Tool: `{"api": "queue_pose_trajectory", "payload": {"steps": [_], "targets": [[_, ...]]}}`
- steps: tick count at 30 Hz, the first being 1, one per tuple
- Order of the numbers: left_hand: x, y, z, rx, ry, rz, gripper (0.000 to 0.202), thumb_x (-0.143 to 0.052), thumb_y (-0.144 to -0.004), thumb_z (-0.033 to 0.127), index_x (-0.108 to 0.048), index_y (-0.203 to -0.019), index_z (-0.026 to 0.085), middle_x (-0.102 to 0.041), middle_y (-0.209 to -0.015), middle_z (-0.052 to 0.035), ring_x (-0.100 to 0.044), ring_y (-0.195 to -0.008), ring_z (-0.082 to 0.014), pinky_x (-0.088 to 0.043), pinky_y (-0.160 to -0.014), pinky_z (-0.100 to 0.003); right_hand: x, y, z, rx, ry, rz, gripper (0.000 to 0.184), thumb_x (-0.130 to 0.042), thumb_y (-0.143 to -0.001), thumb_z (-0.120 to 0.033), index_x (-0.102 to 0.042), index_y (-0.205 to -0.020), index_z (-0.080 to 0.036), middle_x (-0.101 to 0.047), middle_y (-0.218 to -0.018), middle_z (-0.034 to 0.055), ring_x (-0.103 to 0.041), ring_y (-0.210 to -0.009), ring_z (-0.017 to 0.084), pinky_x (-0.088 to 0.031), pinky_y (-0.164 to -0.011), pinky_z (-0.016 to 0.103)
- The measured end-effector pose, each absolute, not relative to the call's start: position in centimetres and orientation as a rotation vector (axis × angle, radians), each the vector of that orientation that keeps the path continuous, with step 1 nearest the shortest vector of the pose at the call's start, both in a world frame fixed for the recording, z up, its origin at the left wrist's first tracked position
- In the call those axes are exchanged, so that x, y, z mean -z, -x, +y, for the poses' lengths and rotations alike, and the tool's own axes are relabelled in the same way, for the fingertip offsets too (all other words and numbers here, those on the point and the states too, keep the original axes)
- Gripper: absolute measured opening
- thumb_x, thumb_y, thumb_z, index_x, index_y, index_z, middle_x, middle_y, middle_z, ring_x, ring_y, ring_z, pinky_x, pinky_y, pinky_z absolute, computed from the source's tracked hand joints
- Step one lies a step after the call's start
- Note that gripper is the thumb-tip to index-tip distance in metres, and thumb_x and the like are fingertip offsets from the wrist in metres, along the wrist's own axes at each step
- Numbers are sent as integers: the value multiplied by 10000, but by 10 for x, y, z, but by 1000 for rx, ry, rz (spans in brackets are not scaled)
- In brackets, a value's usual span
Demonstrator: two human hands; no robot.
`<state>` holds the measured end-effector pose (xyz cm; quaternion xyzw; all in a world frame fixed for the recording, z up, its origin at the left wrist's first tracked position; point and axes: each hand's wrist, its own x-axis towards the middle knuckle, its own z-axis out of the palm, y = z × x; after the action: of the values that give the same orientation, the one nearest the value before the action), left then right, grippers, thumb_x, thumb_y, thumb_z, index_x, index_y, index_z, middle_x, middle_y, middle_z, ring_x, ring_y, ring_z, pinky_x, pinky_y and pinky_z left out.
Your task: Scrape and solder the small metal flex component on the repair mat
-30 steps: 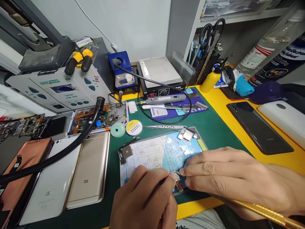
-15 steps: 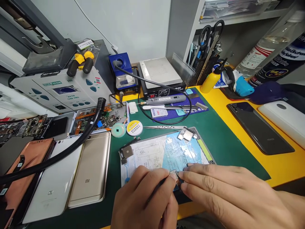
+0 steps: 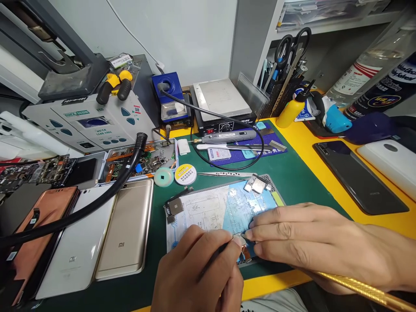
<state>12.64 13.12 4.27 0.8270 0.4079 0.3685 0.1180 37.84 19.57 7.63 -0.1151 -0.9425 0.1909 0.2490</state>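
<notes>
Compared with half a second ago, my right hand [image 3: 308,238] has risen a little over the bench and the gold braided sleeve [image 3: 364,291] has come back into view beneath my wrist, but my fingertips stay at the same spot. My left hand [image 3: 195,271] is closed narrowly around a slim dark tool [image 3: 216,255], its tip angled toward a small metal piece [image 3: 238,237]. My right thumb and forefinger are pinched narrowly on that piece, which sits between my hands at the near edge of a printed repair sheet [image 3: 198,208], partly hidden by my fingers. An orange flex strip [image 3: 247,255] lies just below it. My right wrist is turned inward, with the other fingers curled beneath. Farther up the sheet lie a square chip module [image 3: 175,206] and folded metal shields [image 3: 258,185], with fine tweezers [image 3: 224,174] just beyond on the green mat [image 3: 308,190].
</notes>
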Motion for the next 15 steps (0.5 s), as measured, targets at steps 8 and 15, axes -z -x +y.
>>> {"api": "queue_pose_trajectory", "payload": {"steps": [8,15], "targets": [[-42,-128,131,-1088,-2407,1208,322,-678,-824,-33,-748,-1064,171,-781,-997,-45,-624,-796,-165,-588,-696,-297,-75,-370,166,-303,587,-2536,435,-332,-1110,-144,-756,-1161,-63,-815,-1164,94,-735,-1171,162,-472,-1162,217],[-41,-130,130,-1103,-2391,1226,339,-680,-817,-47,-744,-1068,173,-780,-1000,-51,-625,-799,-174,-580,-685,-312,-67,-369,147,-241,684,-2525,398,-351,-1104,-183,-702,-1265,-85,-763,-1308,99,-702,-1230,199,-504,-1154,283]]}}
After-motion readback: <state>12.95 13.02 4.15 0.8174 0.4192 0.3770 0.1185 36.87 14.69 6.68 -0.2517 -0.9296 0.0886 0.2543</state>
